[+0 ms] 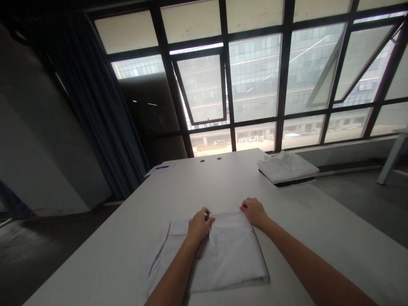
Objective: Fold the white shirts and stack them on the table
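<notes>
A white shirt [234,255], partly folded, lies on the near part of the white table. My left hand [200,223] pinches the cloth at the middle of its far edge, where the fabric bunches into a crease. At the far right corner of the shirt is my right hand [254,210], its fingers curled closed on the edge. The left part of the shirt extends flat beyond my left forearm, which covers some of it. A dark gap shows under the fold beside that forearm.
A stack of folded clothes [285,168], white on top with a dark layer below, sits at the table's right edge. Paper [165,168] with a blue pen [162,167] lies at the far left. Beyond the table [204,187] are windows and a blue curtain [95,106].
</notes>
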{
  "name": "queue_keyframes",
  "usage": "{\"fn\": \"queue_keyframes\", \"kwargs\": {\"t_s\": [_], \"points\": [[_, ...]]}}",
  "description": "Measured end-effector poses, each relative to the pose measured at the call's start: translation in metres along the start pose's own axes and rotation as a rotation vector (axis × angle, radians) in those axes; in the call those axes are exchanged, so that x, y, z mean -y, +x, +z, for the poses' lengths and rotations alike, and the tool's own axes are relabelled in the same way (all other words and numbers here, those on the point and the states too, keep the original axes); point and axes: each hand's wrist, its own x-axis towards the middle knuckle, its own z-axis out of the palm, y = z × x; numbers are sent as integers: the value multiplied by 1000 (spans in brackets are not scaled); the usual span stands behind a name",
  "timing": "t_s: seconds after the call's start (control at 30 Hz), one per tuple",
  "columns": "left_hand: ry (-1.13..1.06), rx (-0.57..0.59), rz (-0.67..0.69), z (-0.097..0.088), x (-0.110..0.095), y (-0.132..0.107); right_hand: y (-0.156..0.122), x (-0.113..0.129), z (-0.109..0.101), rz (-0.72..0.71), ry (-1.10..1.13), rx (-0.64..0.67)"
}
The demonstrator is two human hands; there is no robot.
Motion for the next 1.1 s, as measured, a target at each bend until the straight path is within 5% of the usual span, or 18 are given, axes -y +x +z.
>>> {"fn": "queue_keyframes", "kwargs": {"t_s": [0.53, 0.8, 0.87, 0.97, 1.1], "points": [[36, -106, -33, 5, -6, -4, -3, -9, 5, -40, 76, -92], [-1, -153, 80, -18, -27, -13, -9, -8, -14, -99, 196, -195], [-19, -105, 200, -23, -41, -21, -12, -2, -16, -209, 247, -147], [-1, 130, 441, -18, -56, -42, -15, 3, -17, -318, 263, -42], [138, 352, 467, 3, -53, -67, -14, 1, -13, -158, 191, -82]]}}
